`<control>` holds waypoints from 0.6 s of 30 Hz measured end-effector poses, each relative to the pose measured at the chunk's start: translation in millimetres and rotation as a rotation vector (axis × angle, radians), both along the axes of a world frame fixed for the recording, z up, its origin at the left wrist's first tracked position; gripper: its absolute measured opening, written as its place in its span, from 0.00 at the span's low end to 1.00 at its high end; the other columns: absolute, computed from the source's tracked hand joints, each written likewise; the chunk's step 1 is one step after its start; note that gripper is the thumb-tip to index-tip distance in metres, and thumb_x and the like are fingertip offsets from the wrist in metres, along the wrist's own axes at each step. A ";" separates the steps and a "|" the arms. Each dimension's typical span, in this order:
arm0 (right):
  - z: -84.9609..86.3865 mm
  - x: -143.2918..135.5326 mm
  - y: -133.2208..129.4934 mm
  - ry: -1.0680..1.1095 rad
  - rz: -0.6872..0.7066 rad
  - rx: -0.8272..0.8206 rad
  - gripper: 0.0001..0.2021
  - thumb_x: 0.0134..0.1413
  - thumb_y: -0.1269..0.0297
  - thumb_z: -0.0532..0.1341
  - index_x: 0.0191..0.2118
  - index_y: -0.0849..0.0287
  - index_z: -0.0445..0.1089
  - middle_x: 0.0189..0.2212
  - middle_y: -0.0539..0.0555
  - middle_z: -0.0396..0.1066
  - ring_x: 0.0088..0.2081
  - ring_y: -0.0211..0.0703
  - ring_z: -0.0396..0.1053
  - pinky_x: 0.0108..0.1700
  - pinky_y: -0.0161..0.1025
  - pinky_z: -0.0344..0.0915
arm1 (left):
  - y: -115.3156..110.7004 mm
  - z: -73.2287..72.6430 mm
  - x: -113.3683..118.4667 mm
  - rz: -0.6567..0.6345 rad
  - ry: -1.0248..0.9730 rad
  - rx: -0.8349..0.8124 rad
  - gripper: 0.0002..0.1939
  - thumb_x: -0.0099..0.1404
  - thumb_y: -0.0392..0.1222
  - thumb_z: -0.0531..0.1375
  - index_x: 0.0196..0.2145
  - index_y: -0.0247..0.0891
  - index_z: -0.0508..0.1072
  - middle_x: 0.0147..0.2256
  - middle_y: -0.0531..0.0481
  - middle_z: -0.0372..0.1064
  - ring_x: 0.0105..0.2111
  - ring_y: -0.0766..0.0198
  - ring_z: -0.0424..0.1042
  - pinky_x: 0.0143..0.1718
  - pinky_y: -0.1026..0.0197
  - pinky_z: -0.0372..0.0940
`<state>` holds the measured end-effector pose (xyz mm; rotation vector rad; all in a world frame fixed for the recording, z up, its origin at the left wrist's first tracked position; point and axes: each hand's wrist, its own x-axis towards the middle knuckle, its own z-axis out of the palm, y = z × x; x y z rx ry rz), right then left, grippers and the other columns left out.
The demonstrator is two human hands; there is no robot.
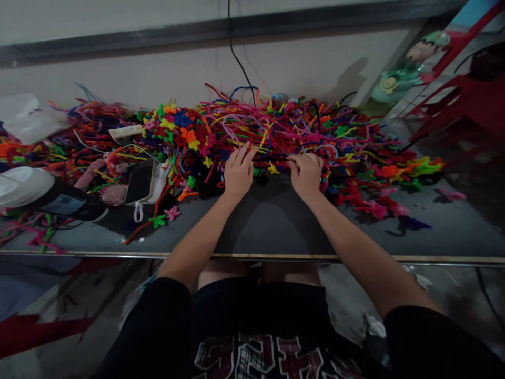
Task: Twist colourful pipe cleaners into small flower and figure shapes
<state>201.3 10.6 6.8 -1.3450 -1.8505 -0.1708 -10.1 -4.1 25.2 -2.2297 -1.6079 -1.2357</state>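
A long heap of colourful fuzzy stems and small flower shapes (252, 123) covers the back of the dark table. My left hand (239, 171) lies at the front edge of the heap with its fingers apart, touching the stems. To its right, my right hand (306, 171) is bent inward with thumb and fingertips close together at the stems; what they hold, if anything, is too small to name. A yellow flower shape (273, 168) sits between the two hands. Multicoloured flowers (177, 129) are bunched left of my left hand.
On the left are a phone (140, 181), a pink hairbrush (113, 195), a black cup with a white lid (59, 197) and a plastic bag (33, 121). A black cable (236, 58) hangs at the wall. Red chairs (465, 110) and a green figure (406, 71) stand right.
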 end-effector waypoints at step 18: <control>11.1 -21.1 -18.2 -0.202 0.349 0.004 0.17 0.64 0.64 0.49 0.52 0.48 0.69 0.49 0.52 0.72 0.55 0.47 0.64 0.58 0.51 0.53 | -14.0 -7.7 20.3 -0.482 -0.439 -0.354 0.19 0.67 0.51 0.51 0.28 0.36 0.72 0.18 0.54 0.61 0.21 0.69 0.61 0.26 0.65 0.55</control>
